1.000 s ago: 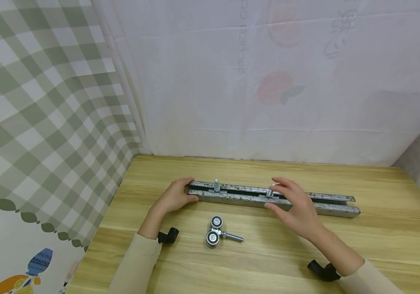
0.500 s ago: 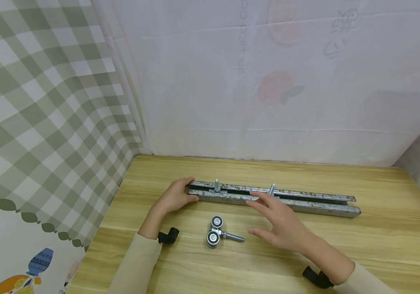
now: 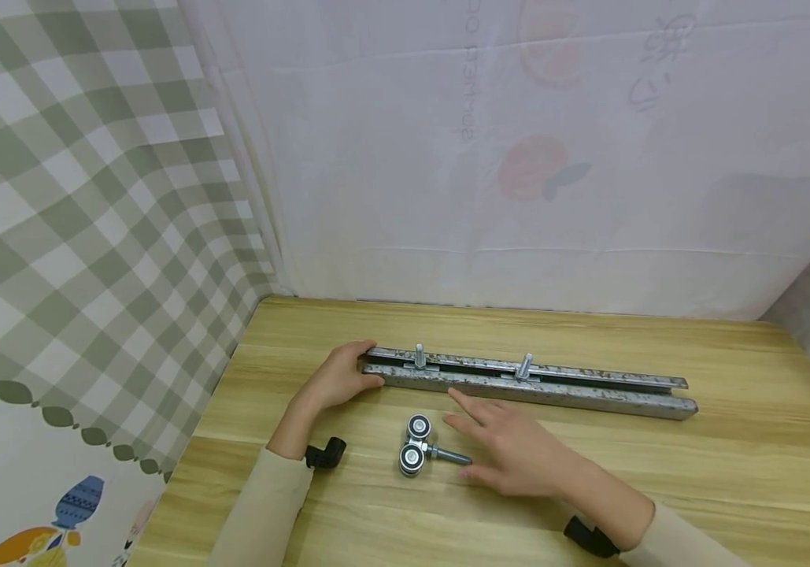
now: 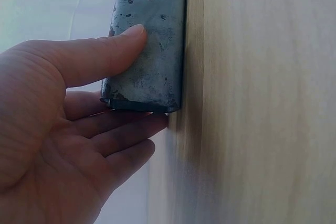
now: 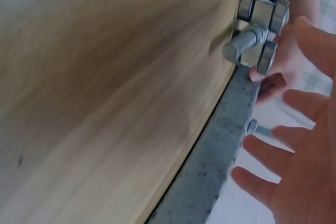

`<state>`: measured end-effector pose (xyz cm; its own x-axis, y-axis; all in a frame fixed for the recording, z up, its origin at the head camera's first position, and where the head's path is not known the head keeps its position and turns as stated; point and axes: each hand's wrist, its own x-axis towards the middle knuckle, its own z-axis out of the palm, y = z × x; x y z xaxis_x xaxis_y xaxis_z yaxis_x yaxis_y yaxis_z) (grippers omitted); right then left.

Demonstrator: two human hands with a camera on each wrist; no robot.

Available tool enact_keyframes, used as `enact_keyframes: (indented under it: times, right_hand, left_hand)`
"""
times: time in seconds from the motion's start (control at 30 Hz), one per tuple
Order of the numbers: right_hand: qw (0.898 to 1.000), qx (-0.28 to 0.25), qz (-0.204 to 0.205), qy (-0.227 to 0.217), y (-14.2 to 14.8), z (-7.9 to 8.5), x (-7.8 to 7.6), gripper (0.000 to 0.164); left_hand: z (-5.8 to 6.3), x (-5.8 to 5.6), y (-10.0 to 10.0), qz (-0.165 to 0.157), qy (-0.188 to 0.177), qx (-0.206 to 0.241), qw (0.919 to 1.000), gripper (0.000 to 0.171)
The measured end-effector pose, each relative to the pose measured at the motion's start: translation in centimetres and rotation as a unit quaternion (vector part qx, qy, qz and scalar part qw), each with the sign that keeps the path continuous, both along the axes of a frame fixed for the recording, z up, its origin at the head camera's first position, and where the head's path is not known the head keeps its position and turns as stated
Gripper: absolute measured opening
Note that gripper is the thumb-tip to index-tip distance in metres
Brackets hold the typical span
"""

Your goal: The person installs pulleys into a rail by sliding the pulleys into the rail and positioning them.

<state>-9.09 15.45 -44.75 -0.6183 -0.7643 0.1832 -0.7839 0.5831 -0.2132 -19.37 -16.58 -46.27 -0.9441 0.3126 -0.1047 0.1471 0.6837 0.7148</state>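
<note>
A rusty steel C-channel rail (image 3: 589,400) lies across the wooden table, its slot facing up. Two upright threaded bolts, a left one (image 3: 419,357) and a right one (image 3: 525,367), stick out of that slot. My left hand (image 3: 337,379) grips the rail's left end; in the left wrist view the thumb presses one face of the rail (image 4: 149,40), with the fingers around the end. In front lies a loose four-wheel roller hanger (image 3: 413,446), its bolt pointing right. My right hand (image 3: 518,450) hovers over that bolt's tip, fingers spread, holding nothing.
The wooden table (image 3: 716,472) runs back to a white printed cloth (image 3: 390,197). On the left hangs a green checked cloth (image 3: 93,205). Black camera mounts, a left one (image 3: 327,453) and a right one (image 3: 592,539), sit at my wrists.
My right hand has let go of the rail's right bolt and moved left and toward me, to the loose roller hanger. The left hand keeps its hold on the rail.
</note>
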Motion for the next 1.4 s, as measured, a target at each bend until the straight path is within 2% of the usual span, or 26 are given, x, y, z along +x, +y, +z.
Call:
enact_keyframes:
  times: [0.2,0.33,0.5,0.67,0.9,1.13,1.3,1.4]
  right_hand:
    - [0.999,0.008,0.026,0.026,-1.1,-0.8,-0.1,0.061]
    - [0.999,0.016,0.031,0.042,-1.6,-1.2,0.0,0.036]
    - [0.999,0.042,0.019,0.007,-2.1,-1.1,0.0,0.016]
    - [0.999,0.031,0.010,-0.023,-2.2,-0.9,0.0,0.015]
    - [0.998,-0.049,0.024,-0.016,-2.4,-0.6,0.2,0.003]
    - [0.990,-0.135,0.028,-0.044,-3.4,0.0,0.3,0.009]
    - [0.985,-0.159,0.016,-0.066,-4.3,0.4,0.2,0.012]
    - [0.978,-0.179,0.000,-0.103,-4.7,0.5,0.1,0.012]
  left_hand:
    - [0.1,-0.1,0.0,0.001,-0.003,-0.001,1.0000,0.074]
    - [0.1,0.0,0.0,0.001,-0.003,0.000,1.0000,0.074]
    - [0.1,0.0,0.0,0.003,-0.004,0.000,1.0000,0.073]
    - [0.1,0.0,0.1,0.004,-0.005,0.003,1.0000,0.073]
    - [0.0,-0.1,-0.1,-0.001,-0.006,-0.001,1.0000,0.074]
    - [0.1,0.0,-0.1,-0.002,-0.011,-0.001,0.9999,0.074]
    - [0.2,0.0,-0.1,-0.003,-0.015,0.000,0.9999,0.074]
    - [0.2,0.0,-0.1,-0.004,-0.014,-0.001,0.9999,0.075]
